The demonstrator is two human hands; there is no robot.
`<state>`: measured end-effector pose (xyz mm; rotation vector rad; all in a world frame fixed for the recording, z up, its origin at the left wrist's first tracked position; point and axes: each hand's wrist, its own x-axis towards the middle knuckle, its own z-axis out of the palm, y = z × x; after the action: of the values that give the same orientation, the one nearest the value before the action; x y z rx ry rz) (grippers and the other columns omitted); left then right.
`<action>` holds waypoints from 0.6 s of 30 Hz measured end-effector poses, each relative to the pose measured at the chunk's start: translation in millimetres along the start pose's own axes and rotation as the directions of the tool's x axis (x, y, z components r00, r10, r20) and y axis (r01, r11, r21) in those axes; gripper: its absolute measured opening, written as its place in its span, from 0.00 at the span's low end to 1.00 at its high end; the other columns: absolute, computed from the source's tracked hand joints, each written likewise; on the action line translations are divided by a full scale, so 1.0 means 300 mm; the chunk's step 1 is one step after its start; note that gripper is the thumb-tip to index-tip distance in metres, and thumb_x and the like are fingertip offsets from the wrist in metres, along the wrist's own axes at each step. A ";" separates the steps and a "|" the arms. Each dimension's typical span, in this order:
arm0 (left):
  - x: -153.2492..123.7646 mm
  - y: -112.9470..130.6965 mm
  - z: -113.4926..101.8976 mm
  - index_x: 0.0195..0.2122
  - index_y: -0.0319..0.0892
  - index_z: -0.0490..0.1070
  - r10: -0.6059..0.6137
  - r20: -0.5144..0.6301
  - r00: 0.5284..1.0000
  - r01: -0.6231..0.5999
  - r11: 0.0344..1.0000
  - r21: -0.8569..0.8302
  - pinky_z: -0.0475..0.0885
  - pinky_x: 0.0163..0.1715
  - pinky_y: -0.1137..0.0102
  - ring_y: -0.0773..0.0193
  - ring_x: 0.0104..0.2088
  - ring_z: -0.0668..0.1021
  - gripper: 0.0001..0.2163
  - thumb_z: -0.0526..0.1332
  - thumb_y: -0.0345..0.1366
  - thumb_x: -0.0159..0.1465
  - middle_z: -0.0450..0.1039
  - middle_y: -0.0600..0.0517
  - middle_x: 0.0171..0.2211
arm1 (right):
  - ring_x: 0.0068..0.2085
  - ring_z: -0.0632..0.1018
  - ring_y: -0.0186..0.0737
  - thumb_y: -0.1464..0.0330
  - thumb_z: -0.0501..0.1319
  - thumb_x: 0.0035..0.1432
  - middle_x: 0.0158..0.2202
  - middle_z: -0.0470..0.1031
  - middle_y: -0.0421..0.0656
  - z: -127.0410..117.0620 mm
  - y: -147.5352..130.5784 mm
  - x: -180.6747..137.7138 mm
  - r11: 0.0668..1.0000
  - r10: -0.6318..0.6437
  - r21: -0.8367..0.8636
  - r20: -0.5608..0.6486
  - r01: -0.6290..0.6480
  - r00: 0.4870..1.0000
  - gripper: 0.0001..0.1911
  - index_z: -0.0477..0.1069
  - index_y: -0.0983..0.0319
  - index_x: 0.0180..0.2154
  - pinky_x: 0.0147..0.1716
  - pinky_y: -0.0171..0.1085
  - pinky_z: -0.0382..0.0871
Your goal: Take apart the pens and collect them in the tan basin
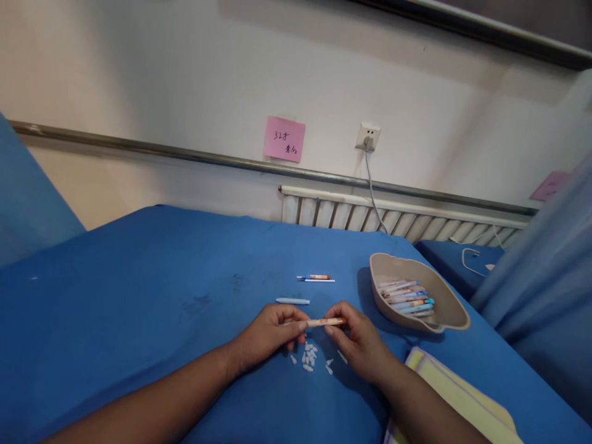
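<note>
Between my two hands I hold a slim peach-coloured pen (318, 322) level above the blue sheet. My left hand (272, 330) pinches its left end, and my right hand (358, 339) grips its patterned right end. Just beyond my fingers lies a light blue pen barrel (293, 301). Farther back are a patterned pen part (319, 277) and a thin white refill (319, 281). Below the held pen, several small white cone-shaped pieces (309, 356) are scattered on the sheet, with a few near my right hand.
A beige basin (451, 308) with several pens (407, 299) stands to the right. Closer to me is a folded yellow cloth (456, 394), partly under my right forearm. Behind the blue-covered surface (161, 265) are a radiator (342, 213), a rail and a plugged-in socket (368, 136).
</note>
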<state>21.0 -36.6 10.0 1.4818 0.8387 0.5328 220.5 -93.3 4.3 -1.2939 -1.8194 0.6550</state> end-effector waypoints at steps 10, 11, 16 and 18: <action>-0.002 -0.013 0.010 0.37 0.38 0.71 0.114 -0.034 0.993 -0.112 0.991 0.075 0.61 0.23 0.77 0.72 0.22 0.67 0.12 0.63 0.40 0.55 0.68 0.57 0.24 | 0.24 0.66 0.32 0.61 0.54 0.60 0.23 0.66 0.36 0.008 0.021 -0.006 0.997 0.059 -0.043 0.060 -0.056 0.996 0.10 0.67 0.61 0.33 0.24 0.30 0.56; -0.002 -0.013 0.011 0.39 0.39 0.70 0.098 -0.029 0.995 -0.096 0.994 0.054 0.62 0.22 0.77 0.71 0.22 0.68 0.13 0.61 0.42 0.57 0.69 0.56 0.25 | 0.25 0.67 0.31 0.62 0.55 0.59 0.24 0.67 0.36 0.011 0.021 -0.007 0.998 0.063 -0.024 0.064 -0.062 0.996 0.08 0.66 0.60 0.34 0.24 0.30 0.57; -0.003 -0.006 0.013 0.27 0.37 0.68 0.042 -0.021 0.999 -0.040 0.995 0.086 0.61 0.19 0.76 0.73 0.17 0.66 0.15 0.57 0.45 0.60 0.69 0.55 0.20 | 0.29 0.69 0.32 0.65 0.57 0.57 0.27 0.69 0.37 0.014 0.008 -0.007 0.998 0.018 -0.056 0.030 -0.016 0.999 0.06 0.67 0.61 0.30 0.29 0.31 0.59; -0.003 -0.004 0.015 0.27 0.38 0.68 0.095 -0.064 0.993 -0.090 0.993 0.075 0.62 0.21 0.77 0.72 0.20 0.68 0.11 0.63 0.42 0.55 0.69 0.56 0.22 | 0.29 0.69 0.32 0.65 0.56 0.58 0.27 0.70 0.38 0.014 0.005 -0.005 0.999 0.022 -0.050 0.014 -0.021 1.000 0.07 0.68 0.61 0.30 0.29 0.30 0.59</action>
<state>23.5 -40.3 8.6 1.5821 0.8525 0.6305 218.1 -94.0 0.2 -1.3463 -1.8468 0.6354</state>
